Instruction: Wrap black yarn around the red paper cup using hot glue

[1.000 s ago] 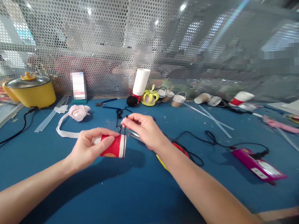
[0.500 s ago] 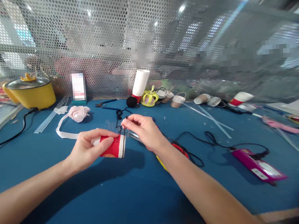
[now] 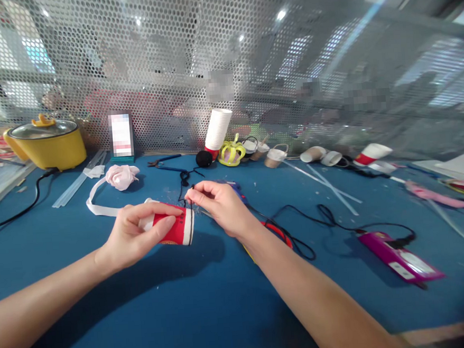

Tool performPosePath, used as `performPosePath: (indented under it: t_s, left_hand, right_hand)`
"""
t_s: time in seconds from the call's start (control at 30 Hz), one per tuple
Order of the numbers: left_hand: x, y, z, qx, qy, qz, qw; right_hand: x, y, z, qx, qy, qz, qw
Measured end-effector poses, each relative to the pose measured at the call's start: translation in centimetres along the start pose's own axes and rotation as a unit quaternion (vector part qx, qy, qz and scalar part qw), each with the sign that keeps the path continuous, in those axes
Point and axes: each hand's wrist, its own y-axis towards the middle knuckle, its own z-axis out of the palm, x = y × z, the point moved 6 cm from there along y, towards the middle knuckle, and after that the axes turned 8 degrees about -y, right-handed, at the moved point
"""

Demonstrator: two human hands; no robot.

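My left hand (image 3: pixel 135 234) is closed around a red and white paper cup (image 3: pixel 176 228), which lies on its side in the air with one end toward the right. Black yarn (image 3: pixel 191 219) runs along the white band at that end. Between its thumb and forefinger, my right hand (image 3: pixel 222 204) pinches the black yarn just above the cup. From there a loose tangle of the yarn leads back to a black yarn ball (image 3: pixel 204 159). Under my right hand and forearm, a blue tool (image 3: pixel 235 189) and red-handled scissors or a similar tool (image 3: pixel 279 234) are partly hidden.
A yellow electric pot (image 3: pixel 51 147), a propped phone (image 3: pixel 121 136), a pink ribbon roll (image 3: pixel 121 176) and pliers (image 3: pixel 165 162) stand or lie at left and back. Stacked white cups (image 3: pixel 218 130) lean near a yellow woven basket (image 3: pixel 231 152). A purple power strip (image 3: pixel 400 257) trails a cord at right.
My right hand has shifted slightly left and down, keeping its pinch on the yarn. The cup has turned a little in my left hand.
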Motion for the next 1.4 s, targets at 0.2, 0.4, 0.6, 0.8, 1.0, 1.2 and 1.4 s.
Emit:
performPosePath:
  t_s: [0.2,0.4,0.6,0.8,1.0,1.2,1.4]
  left_hand:
    - [-0.8,0.1,0.1,0.004,0.040,0.057,0.998]
    - [-2.3,-0.2,0.5,0.013,0.090,0.145,0.985]
    - [-3.0,-0.4,0.4,0.009,0.125,0.200,0.972]
    - [-2.5,-0.3,0.2,-0.006,0.105,0.167,0.980]
    - [0.1,0.5,-1.3,-0.073,-0.026,0.015,0.997]
    - [2.3,1.2,-2.4,-0.120,-0.131,-0.069,0.982]
    - [2.3,1.1,-2.1,-0.113,-0.127,-0.068,0.983]
  right_hand:
    - [-0.1,-0.1,0.1,0.004,0.005,0.004,1.000]
    - [0.1,-0.2,0.4,0.017,0.014,0.004,1.000]
    - [0.5,-0.4,0.5,0.026,0.019,-0.001,0.999]
    - [0.3,-0.4,0.8,0.031,0.008,0.003,0.999]
    - [-1.7,0.2,1.2,0.115,-0.182,0.024,0.976]
    - [-2.4,0.0,-0.5,0.097,-0.315,-0.007,0.944]
    - [1.2,-1.4,-0.5,0.093,-0.142,-0.003,0.986]
